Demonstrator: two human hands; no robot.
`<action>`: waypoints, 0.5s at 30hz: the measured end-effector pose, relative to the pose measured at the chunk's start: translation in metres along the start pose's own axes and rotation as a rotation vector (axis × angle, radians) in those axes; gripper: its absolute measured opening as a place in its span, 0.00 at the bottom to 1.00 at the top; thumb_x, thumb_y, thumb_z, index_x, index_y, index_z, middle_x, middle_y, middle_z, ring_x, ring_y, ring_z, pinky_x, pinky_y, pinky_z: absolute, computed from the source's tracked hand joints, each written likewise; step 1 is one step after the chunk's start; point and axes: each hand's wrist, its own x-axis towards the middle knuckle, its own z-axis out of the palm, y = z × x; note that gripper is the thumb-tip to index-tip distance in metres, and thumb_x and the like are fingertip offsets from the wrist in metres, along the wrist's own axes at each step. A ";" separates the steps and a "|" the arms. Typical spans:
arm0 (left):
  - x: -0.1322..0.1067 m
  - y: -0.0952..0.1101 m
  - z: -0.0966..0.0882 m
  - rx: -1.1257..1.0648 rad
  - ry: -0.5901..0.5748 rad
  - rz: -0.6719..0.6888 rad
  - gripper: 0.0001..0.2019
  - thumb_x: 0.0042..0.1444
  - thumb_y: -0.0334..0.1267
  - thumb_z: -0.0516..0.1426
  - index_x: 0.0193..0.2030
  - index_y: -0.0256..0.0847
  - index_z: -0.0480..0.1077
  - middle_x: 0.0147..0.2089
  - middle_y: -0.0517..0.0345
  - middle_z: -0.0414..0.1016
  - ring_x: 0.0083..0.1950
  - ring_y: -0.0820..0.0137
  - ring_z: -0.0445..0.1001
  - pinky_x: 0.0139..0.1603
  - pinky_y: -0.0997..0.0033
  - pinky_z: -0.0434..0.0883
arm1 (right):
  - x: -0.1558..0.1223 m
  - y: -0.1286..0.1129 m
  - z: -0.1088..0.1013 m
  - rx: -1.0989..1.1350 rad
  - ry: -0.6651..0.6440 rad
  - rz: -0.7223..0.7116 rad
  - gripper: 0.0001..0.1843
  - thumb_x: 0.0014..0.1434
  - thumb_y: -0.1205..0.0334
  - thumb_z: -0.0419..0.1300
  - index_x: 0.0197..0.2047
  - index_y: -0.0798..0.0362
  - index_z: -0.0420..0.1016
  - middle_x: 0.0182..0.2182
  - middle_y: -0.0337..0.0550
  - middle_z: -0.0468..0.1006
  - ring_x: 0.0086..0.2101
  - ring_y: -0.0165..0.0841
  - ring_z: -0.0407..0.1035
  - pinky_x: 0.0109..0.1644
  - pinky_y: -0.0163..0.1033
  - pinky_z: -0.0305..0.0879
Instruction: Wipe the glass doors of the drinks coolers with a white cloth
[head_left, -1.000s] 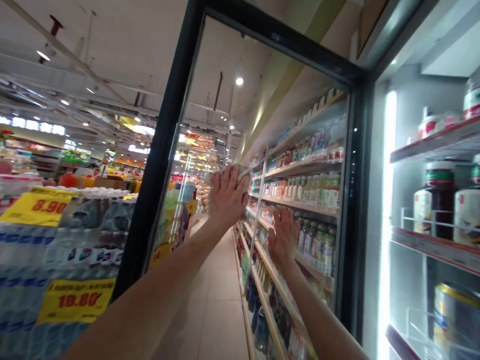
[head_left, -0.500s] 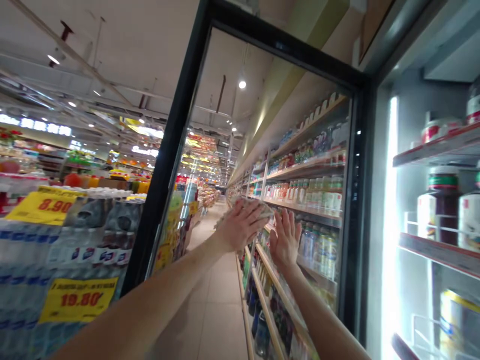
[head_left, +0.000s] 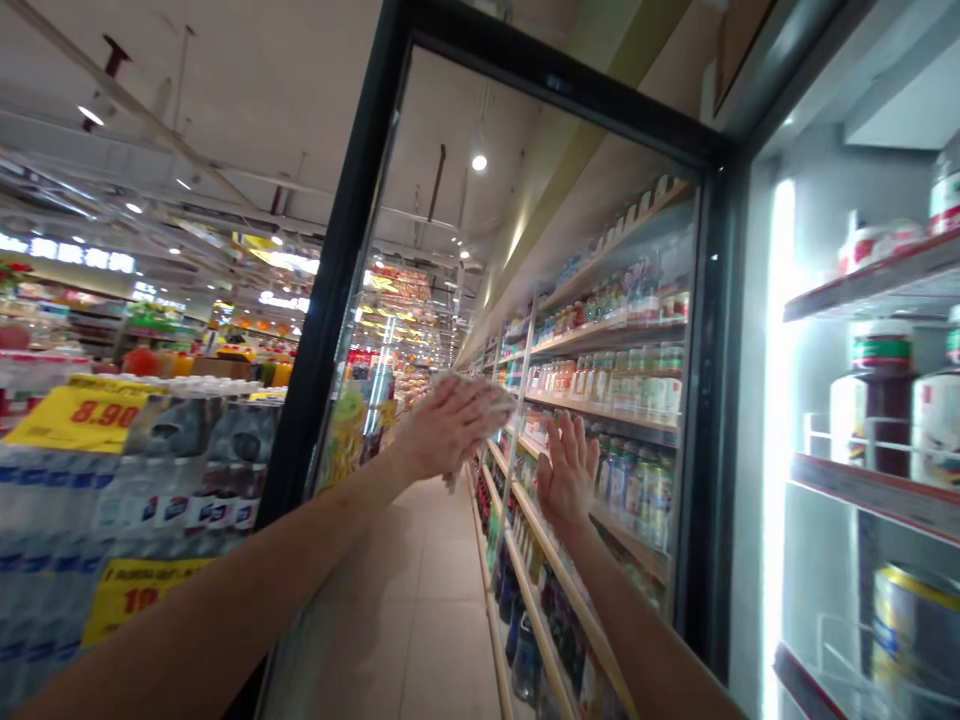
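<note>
My left hand (head_left: 444, 428) lies flat over a pale, crumpled cloth (head_left: 504, 404) and holds it against the glass door (head_left: 457, 110). Folds of the cloth stick out past the fingertips and below the palm. To the right, my right hand (head_left: 567, 478) is raised with fingers spread and holds nothing. Its palm faces the same pane; whether it touches the glass I cannot tell. A black frame (head_left: 341, 240) surrounds the pane, and the door stands swung open from the lit cooler.
Inside the cooler at right, bottles (head_left: 881, 400) and a yellow-topped can (head_left: 911, 630) stand on shelves (head_left: 885, 490). At left are stacked bottle packs (head_left: 172, 500) with a yellow price sign (head_left: 82, 415). Through the glass appear stocked shelves and a tiled floor (head_left: 427, 610).
My left hand has slid left across the glass with the cloth, widening the gap between my hands. My right hand has stayed almost in place.
</note>
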 end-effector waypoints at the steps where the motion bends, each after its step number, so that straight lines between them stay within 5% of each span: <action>1: 0.002 -0.001 0.000 0.033 0.039 -0.127 0.23 0.60 0.40 0.49 0.63 0.50 0.56 0.67 0.56 0.57 0.69 0.61 0.51 0.67 0.50 0.46 | 0.000 0.000 0.000 0.000 0.002 -0.001 0.28 0.63 0.61 0.43 0.66 0.48 0.51 0.63 0.49 0.59 0.65 0.40 0.44 0.65 0.58 0.41; 3: 0.005 0.004 0.002 0.067 0.074 -0.236 0.23 0.60 0.39 0.49 0.63 0.47 0.57 0.67 0.52 0.56 0.69 0.58 0.49 0.66 0.47 0.47 | -0.001 0.001 0.001 0.007 0.006 -0.001 0.28 0.63 0.61 0.43 0.66 0.49 0.51 0.63 0.49 0.59 0.65 0.40 0.44 0.65 0.57 0.41; 8: 0.017 0.026 0.012 -0.058 -0.059 0.253 0.21 0.60 0.40 0.50 0.61 0.50 0.60 0.66 0.59 0.59 0.67 0.66 0.54 0.67 0.57 0.49 | -0.003 0.003 0.003 0.043 0.063 0.032 0.29 0.63 0.61 0.42 0.67 0.51 0.46 0.63 0.53 0.58 0.64 0.39 0.47 0.64 0.57 0.43; 10: 0.028 0.022 0.011 -0.039 -0.046 0.124 0.21 0.61 0.40 0.49 0.62 0.48 0.59 0.67 0.56 0.57 0.68 0.64 0.53 0.66 0.55 0.50 | -0.004 0.003 0.003 0.049 0.087 0.051 0.30 0.63 0.61 0.42 0.68 0.51 0.44 0.63 0.54 0.59 0.64 0.39 0.48 0.63 0.57 0.44; 13: 0.040 0.023 0.012 0.030 0.036 -0.260 0.23 0.61 0.40 0.48 0.63 0.42 0.57 0.68 0.49 0.53 0.69 0.56 0.49 0.65 0.47 0.50 | -0.005 0.003 0.001 0.066 0.105 0.065 0.30 0.63 0.61 0.40 0.68 0.51 0.43 0.62 0.54 0.59 0.63 0.40 0.50 0.63 0.57 0.45; 15: 0.037 0.034 0.018 0.022 0.053 -0.227 0.23 0.60 0.40 0.48 0.62 0.43 0.58 0.67 0.49 0.55 0.69 0.55 0.50 0.65 0.47 0.50 | -0.005 0.004 0.000 0.084 0.114 0.068 0.30 0.63 0.61 0.39 0.68 0.51 0.42 0.63 0.54 0.58 0.63 0.41 0.50 0.63 0.58 0.44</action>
